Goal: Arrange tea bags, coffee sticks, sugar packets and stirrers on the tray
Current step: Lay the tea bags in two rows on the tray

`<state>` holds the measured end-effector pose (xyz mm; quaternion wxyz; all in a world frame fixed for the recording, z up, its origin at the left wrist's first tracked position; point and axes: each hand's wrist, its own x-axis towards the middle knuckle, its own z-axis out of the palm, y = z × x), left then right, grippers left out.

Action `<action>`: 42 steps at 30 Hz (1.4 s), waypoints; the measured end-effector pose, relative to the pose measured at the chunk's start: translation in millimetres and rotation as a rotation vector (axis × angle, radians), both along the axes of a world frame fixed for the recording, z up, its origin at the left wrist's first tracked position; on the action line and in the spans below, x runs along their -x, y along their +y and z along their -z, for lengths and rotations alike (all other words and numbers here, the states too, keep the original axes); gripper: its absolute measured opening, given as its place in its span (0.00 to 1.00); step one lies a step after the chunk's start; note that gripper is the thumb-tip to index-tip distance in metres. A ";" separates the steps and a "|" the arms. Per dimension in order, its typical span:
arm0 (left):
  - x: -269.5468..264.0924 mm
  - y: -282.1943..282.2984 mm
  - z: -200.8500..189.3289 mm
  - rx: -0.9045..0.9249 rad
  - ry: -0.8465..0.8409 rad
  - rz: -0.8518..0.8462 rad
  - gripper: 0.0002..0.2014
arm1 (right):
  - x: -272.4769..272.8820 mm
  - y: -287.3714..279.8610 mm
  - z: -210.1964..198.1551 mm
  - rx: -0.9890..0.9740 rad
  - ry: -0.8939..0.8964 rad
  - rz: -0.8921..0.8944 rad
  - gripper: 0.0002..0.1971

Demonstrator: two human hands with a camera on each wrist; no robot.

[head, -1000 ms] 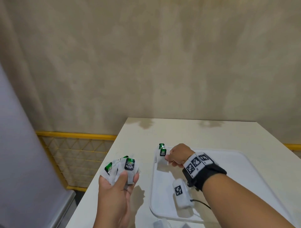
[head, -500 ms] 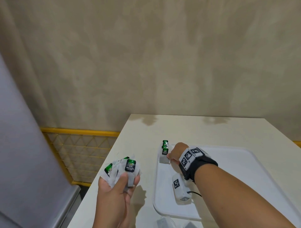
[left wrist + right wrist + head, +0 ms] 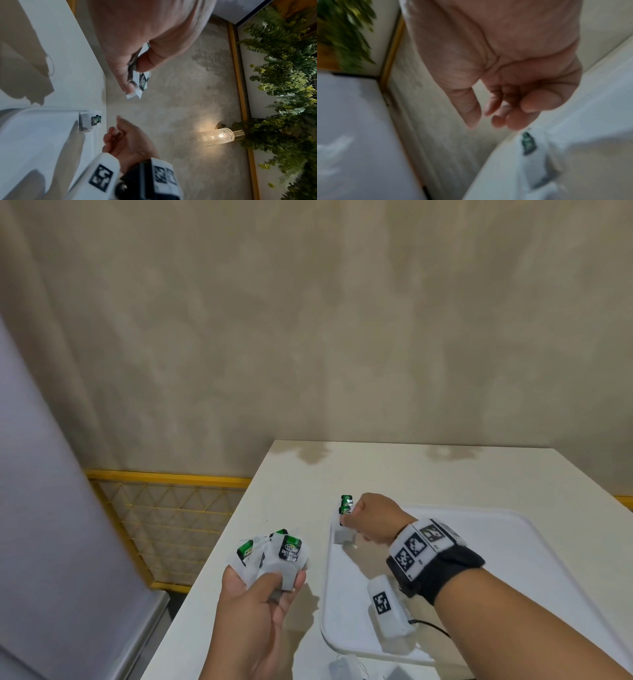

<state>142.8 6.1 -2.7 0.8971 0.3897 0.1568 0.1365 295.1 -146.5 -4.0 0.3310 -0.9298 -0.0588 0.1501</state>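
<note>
My left hand (image 3: 284,580) pinches a fanned bunch of white tea bags (image 3: 274,556) with green tags, held above the table's left edge; the left wrist view shows thumb and fingers (image 3: 125,83) clamped on them (image 3: 139,83). Two or three tea bags (image 3: 345,508) lie in the far left corner of the white tray (image 3: 513,542). My right hand (image 3: 352,523) hovers right beside them, fingers loosely curled and empty, as the right wrist view (image 3: 513,112) and left wrist view (image 3: 116,129) show. A green tag (image 3: 529,143) lies just below the fingertips.
A white marker-tagged device (image 3: 387,607) with a black cable lies on the tray's near left part. Small grey-white packets (image 3: 342,667) sit at the table's front edge. The cream table (image 3: 411,474) ends at a beige wall; a yellow mesh rail (image 3: 164,508) stands left.
The right hand has stayed at the tray's far left corner beside the laid tea bags, and its fingers now hang empty. The left hand keeps its bunch.
</note>
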 end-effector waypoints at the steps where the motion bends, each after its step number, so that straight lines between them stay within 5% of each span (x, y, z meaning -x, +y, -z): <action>1: -0.5 -0.4 0.5 -0.018 -0.013 0.006 0.23 | 11.6 0.7 -8.1 -0.119 0.010 -0.035 0.17; 5: -3.3 -2.2 5.0 -0.072 -0.060 -0.008 0.23 | 63.5 7.8 -34.5 -0.433 0.208 -0.215 0.15; 12: -1.0 -8.0 9.0 -0.161 -0.105 0.047 0.26 | 98.3 18.0 -32.6 -0.515 -0.103 -0.072 0.11; 17: 3.8 -12.1 1.4 -0.087 -0.092 -0.001 0.21 | 100.9 15.2 -24.6 -0.623 -0.086 -0.031 0.14; 23: 7.1 -9.0 -4.0 -0.024 -0.065 -0.040 0.19 | 102.1 8.5 -20.5 -0.728 -0.020 -0.082 0.06; 28: 6.7 -6.1 -2.0 -0.064 -0.058 -0.080 0.21 | 98.5 2.8 -16.9 -0.676 0.018 -0.073 0.08; 35: 5.2 6.7 9.7 -0.087 0.022 -0.144 0.20 | 38.6 -21.5 17.5 -0.344 0.115 0.152 0.08; 42: 5.7 7.7 17.3 -0.116 -0.005 -0.124 0.21 | -2.4 -12.3 28.8 -0.107 0.116 0.147 0.07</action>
